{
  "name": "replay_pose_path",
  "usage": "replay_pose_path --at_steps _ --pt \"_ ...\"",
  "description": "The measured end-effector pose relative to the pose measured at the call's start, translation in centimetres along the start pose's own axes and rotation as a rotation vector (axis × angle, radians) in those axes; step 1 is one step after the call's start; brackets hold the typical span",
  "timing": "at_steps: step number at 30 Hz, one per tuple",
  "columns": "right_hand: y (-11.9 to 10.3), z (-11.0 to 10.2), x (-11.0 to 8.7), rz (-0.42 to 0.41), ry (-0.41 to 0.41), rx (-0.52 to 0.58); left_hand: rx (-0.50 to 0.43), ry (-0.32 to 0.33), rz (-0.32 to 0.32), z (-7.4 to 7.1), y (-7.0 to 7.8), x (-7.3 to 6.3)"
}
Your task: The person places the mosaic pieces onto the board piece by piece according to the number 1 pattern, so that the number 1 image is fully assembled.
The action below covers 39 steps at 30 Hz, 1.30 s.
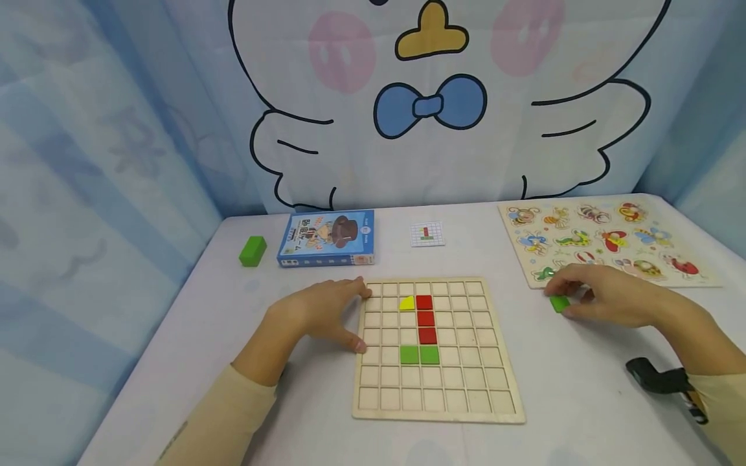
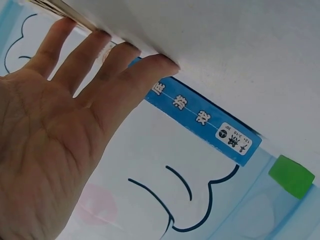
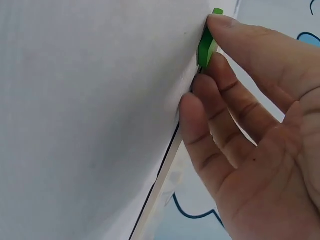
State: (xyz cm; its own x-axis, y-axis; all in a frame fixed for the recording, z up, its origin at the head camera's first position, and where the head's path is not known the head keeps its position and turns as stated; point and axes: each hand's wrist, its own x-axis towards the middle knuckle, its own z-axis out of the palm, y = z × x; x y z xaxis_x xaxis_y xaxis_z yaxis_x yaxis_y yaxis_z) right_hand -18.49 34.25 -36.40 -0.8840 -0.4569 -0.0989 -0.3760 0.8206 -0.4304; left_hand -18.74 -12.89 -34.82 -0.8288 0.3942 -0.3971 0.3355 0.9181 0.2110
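My left hand (image 1: pixel 317 310) rests at the left edge of a wooden grid board (image 1: pixel 384 404), thumb and fingertips spread along the rim. In the left wrist view, the fingers of that hand (image 2: pixel 55 125) reach out fairly straight. On the board lie a yellow piece (image 1: pixel 406 303) with a slanted side, three red tiles (image 1: pixel 426 318) in a column and two green tiles (image 1: pixel 419 355) side by side. To the right of the board, my right hand (image 1: pixel 618 298) pinches a small green piece (image 1: pixel 560 303) between thumb and fingers, low over the table. The right wrist view shows this green piece (image 3: pixel 206 47) edge-on.
A blue game box (image 1: pixel 326 238) stands behind the board, with a green block (image 1: pixel 253 251) to its left. A small pattern card (image 1: pixel 427 234) lies at the back. An insect picture board (image 1: pixel 600 243) lies at the back right, close by my right hand.
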Motion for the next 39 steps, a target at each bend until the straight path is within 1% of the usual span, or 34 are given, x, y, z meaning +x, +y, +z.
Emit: replay_pose_path --at_steps 3,7,10,15,17,21,24,28,33,37,39 --pt "0.0 0.0 0.0 0.004 -0.003 -0.004 0.001 0.000 -0.005 0.0 0.0 -0.1" --pt "0.0 0.0 0.0 -0.025 0.000 0.013 -0.008 0.005 -0.006 0.0 0.0 -0.1" --pt "-0.1 0.0 -0.1 -0.052 0.012 0.015 -0.017 0.005 -0.011 0.1 0.0 0.0" --pt "-0.6 0.0 -0.4 -0.057 0.035 0.043 -0.012 0.004 -0.005 0.0 0.1 0.1" --pt "-0.8 0.0 -0.4 -0.089 0.058 0.055 -0.007 0.005 0.001 -0.1 0.1 0.1" --pt "-1.5 0.1 -0.2 -0.190 0.103 0.074 -0.008 0.006 0.000 -0.2 0.1 0.0" --pt "-2.0 0.0 0.1 -0.238 0.123 0.070 -0.015 0.008 -0.007 0.0 0.1 0.0" --pt "-2.9 -0.1 0.2 -0.266 0.138 0.066 -0.020 0.013 -0.006 0.1 0.1 0.0" --pt "-4.0 -0.2 0.5 -0.300 0.143 0.092 -0.029 0.008 -0.002 0.0 0.2 0.0" --pt "-4.7 -0.2 0.7 -0.330 0.147 0.106 -0.025 0.001 -0.011 -0.1 0.2 0.0" --pt "-5.0 -0.2 0.7 -0.331 0.147 0.108 -0.025 -0.005 -0.011 0.0 0.2 0.1"
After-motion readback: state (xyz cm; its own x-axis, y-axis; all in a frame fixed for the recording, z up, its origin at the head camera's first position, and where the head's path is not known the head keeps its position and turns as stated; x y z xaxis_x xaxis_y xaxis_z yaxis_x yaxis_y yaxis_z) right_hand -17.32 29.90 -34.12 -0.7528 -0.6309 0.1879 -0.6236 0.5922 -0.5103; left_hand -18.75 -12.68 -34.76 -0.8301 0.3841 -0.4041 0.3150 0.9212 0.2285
